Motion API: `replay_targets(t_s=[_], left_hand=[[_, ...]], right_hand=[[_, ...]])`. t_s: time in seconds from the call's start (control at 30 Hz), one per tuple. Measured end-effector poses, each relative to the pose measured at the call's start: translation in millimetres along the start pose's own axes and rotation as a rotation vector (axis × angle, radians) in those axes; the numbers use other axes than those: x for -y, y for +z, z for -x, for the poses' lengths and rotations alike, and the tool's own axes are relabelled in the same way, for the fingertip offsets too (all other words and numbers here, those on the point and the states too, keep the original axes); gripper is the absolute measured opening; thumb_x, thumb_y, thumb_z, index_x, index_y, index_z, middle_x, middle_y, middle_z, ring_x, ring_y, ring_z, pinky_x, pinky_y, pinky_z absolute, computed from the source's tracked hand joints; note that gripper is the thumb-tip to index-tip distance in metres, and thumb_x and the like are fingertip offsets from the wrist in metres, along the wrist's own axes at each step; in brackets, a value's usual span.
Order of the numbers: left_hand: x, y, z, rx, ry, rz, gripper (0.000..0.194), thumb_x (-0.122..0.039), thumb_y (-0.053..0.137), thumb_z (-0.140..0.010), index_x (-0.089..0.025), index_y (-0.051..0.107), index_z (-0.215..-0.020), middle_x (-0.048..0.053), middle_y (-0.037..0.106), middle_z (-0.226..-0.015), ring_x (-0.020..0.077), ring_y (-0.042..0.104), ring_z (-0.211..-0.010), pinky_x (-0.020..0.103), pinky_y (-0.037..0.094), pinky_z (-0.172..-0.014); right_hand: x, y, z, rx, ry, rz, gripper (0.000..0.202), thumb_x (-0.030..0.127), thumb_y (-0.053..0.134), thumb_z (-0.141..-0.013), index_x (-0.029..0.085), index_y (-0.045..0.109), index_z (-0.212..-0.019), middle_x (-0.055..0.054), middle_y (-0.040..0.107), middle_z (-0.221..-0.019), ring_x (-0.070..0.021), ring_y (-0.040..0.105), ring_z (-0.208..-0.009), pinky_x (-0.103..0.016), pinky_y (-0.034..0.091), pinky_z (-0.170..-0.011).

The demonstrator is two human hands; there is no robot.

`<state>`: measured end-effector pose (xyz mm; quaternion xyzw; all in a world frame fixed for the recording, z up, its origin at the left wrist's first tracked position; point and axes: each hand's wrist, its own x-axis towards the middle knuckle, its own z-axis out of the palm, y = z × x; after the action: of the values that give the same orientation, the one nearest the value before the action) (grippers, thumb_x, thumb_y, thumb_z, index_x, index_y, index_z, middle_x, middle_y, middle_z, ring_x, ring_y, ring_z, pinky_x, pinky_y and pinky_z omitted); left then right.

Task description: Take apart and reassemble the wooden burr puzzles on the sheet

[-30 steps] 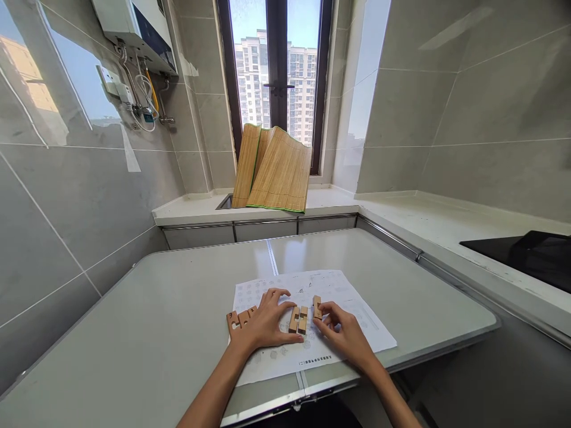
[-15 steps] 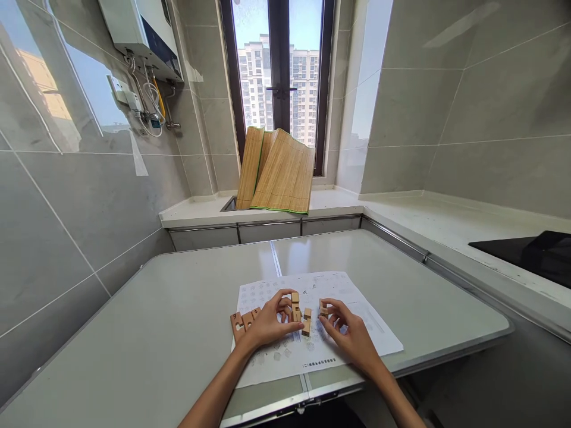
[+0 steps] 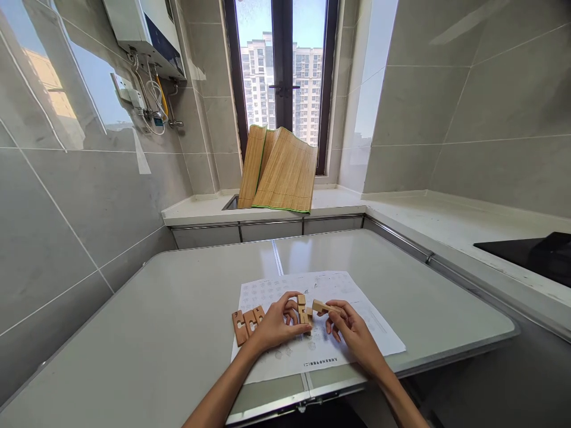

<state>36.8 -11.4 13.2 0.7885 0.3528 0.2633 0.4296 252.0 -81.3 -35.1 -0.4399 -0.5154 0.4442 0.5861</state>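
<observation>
Notched block sits gripped between the half-curled left hand's thumb and fingers; at its three o'clock, the right hand pinches a wooden bar. Paper's six-o'clock heading is illegible.

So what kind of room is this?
Probably a kitchen: a pale counter along tiled walls, a black hob-like panel set on it, and a wall-mounted unit with pipes, likely a water heater.

Room: apparently a kitchen
Water heater: left of the window
Counter: below the window
Tiled walls: flanking the window
</observation>
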Motion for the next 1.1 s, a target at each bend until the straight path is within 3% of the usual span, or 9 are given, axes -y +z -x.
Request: replay_targets(t_s=[0.1,0.3,0.43,0.8,1.1], left_hand=[[-4.5,4.0,0.0,0.014,0.011,0.022,0.069,-0.047,0.082,-0.073,-0.024,0.053,-0.131,-0.003,0.066,-0.085,0.0150,0.059,-0.074,0.029,0.048,-0.074],[-11.6,12.2,4.0,0.075,0.001,0.023,0.069,-0.043,0.084,-0.071,-0.026,0.055,-0.131,-0.004,0.063,-0.079,0.0141,0.057,-0.071,0.026,0.046,-0.069],[-8.6,15.7,5.1,0.047,0.012,0.030,0.071,-0.043,0.084,-0.071,-0.025,0.055,-0.133,-0.005,0.062,-0.076,0.0145,0.058,-0.070,0.027,0.047,-0.070],[-11.1,13.6,5.4,0.097,0.040,0.091,0.071,-0.044,0.087,-0.067,-0.024,0.059,-0.129,-0.002,0.064,-0.083,0.0135,0.056,-0.071,0.027,0.047,-0.068],[-13.5,12.2,5.4,0.104,0.052,0.113,0.069,-0.040,0.089,-0.066,-0.023,0.059,-0.127,-0.001,0.065,-0.087,0.0133,0.056,-0.072,0.027,0.049,-0.068]], right_hand=[[0.2,0.8,1.2,0.058,-0.004,0.064,0.052,0.066,0.061,-0.089,0.020,0.064,-0.111,-0.004,0.067,-0.075,-0.0165,0.052,-0.060,-0.029,0.041,-0.058],[2.4,1.0,3.9,0.033,-0.043,0.288,0.048,0.061,0.059,-0.093,0.023,0.069,-0.122,-0.006,0.071,-0.099,-0.0219,0.061,-0.083,-0.032,0.047,-0.075],[5.0,1.3,5.0,0.040,-0.070,0.327,0.046,0.058,0.053,-0.097,0.024,0.068,-0.125,-0.005,0.070,-0.094,-0.0196,0.059,-0.076,-0.030,0.047,-0.071],[-0.9,2.3,4.8,-0.030,-0.095,0.406,0.042,0.058,0.065,-0.089,0.021,0.070,-0.110,-0.002,0.067,-0.072,-0.0189,0.057,-0.064,-0.030,0.045,-0.064],[7.3,6.0,6.1,-0.040,-0.129,0.419,0.035,0.055,0.064,-0.091,0.023,0.070,-0.104,-0.002,0.070,-0.084,-0.0176,0.056,-0.068,-0.029,0.046,-0.067]])
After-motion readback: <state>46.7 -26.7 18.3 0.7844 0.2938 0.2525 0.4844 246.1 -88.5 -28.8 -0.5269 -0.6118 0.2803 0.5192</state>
